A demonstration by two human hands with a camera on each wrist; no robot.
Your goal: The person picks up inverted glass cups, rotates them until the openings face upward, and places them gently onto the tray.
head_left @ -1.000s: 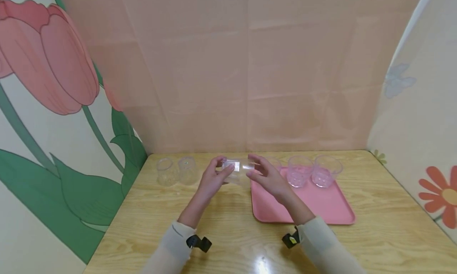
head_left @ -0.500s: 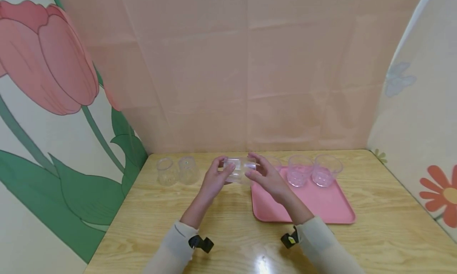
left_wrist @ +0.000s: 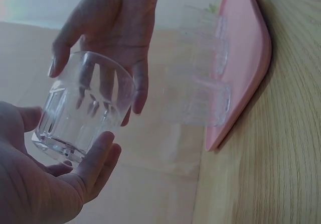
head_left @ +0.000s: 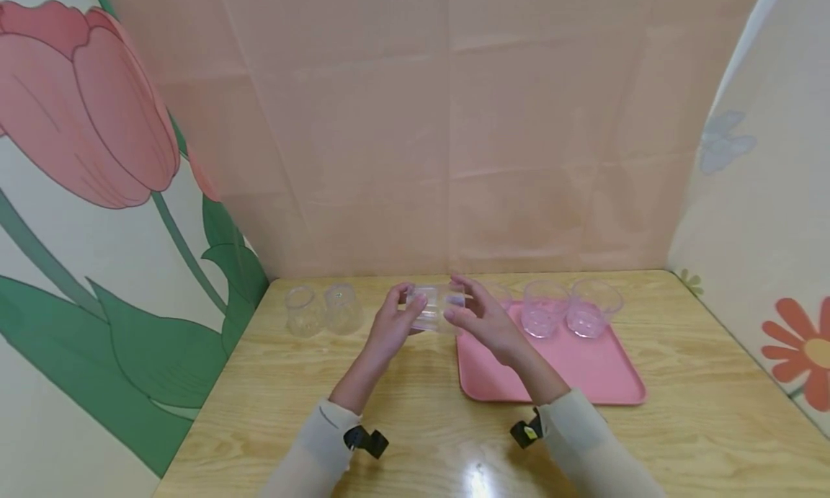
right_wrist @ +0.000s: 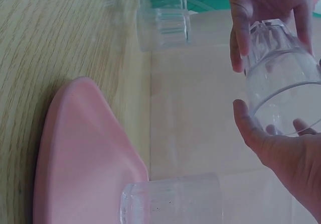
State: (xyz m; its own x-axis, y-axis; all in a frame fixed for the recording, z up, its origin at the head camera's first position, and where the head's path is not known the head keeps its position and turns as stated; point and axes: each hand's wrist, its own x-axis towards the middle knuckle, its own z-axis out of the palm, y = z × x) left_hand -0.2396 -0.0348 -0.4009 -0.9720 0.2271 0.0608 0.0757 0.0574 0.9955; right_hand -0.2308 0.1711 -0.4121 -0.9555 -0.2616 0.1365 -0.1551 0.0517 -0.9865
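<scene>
A clear tumbler [head_left: 428, 309] is held on its side above the table, its base toward the left and its open rim toward the right. My left hand [head_left: 389, 326] grips the base end, with the thumb along the near side. Around the rim end curl the fingers and thumb of my right hand [head_left: 493, 328]. In the left wrist view the faceted lower part of the tumbler [left_wrist: 75, 116] lies between the left thumb and fingers. The right wrist view looks into the tumbler [right_wrist: 278, 73] from its rim side, right thumb at the edge.
At right lies a pink tray [head_left: 551, 386], carrying upright clear tumblers along its back: one in the middle [head_left: 543, 314], one at right [head_left: 593, 312], another partly hidden behind my right hand. Two upside-down tumblers [head_left: 303, 316] stand at the table's back left.
The tumbler has turned slightly between my hands, and the bright reflection on its side has faded. Both hands have shifted very slightly; the other tumblers and the tray stay put.
</scene>
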